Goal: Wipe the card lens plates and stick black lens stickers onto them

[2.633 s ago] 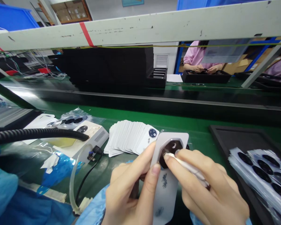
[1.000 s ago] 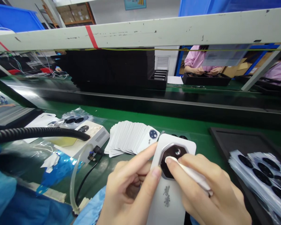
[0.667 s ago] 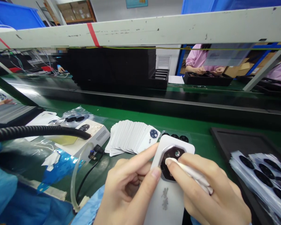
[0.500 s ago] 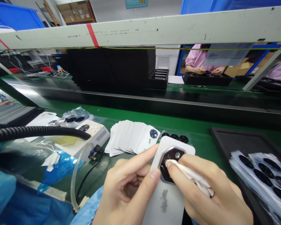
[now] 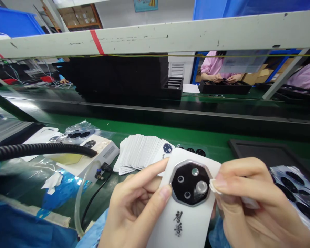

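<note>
One left hand (image 5: 134,210) is holding one white phone back (image 5: 183,225), one right hand (image 5: 260,203) is pinching one cloth (image 5: 214,186) at three o'clock, four lenses (image 5: 201,187) are showing, and two co-workers (image 5: 214,65) are sitting around one o'clock.

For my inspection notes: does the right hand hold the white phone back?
No, the left hand holds the phone back; the right hand pinches a white cloth.

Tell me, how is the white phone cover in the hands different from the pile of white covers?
The white phone cover is one piece, but the pile of white covers has many. The cover is held up in the left hand; the pile lies fanned out on the green belt. Both are white with dark camera lenses.
</note>
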Demonstrator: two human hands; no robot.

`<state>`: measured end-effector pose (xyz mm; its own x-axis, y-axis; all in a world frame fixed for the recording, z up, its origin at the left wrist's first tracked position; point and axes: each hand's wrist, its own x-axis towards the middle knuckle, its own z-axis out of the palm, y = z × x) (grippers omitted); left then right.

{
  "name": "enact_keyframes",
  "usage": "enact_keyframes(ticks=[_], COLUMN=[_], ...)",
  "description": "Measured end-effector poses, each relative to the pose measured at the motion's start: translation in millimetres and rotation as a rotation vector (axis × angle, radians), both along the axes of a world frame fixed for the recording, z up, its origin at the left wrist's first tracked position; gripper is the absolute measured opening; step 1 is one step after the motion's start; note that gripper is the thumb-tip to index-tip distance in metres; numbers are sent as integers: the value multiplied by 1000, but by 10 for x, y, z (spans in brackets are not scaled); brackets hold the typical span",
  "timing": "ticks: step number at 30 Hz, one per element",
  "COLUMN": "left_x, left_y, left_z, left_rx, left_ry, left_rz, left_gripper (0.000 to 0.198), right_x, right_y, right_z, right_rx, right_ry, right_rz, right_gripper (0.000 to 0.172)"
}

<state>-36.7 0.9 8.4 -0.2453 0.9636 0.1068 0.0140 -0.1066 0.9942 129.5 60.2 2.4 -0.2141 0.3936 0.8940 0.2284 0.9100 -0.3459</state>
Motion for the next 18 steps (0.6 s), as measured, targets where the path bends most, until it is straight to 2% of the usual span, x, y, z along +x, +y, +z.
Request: enact_keyframes(ticks=[3,8,9,13,16,18], left_x=[25,42,41,43,56,62], left_y=[6,-6,-8,-8,-7,-11], left_z=[27,41,42,43,32,17], left_rx=[-97,-157,-159,-174,-157,-94], left_ry=[-98,-197,-209,-235,-186,-85], left_rz=[-12,-38,-43,-49,-4,26], left_gripper=[37,39,38,37,36,34], right_x=[-102,55,79,55,-9,-53], right_y=[-57,-46,-46,-115,-201,-254], right_z=[-39,51,69,58,-20,-71], right_rx=[-75,-13,-13,-56,10,68], right_ry=[222,-54,-49,44,-123,-240], right_rz=[-112,83,75,-107,-251,-378], right_gripper=[25,45,45,32,24,22])
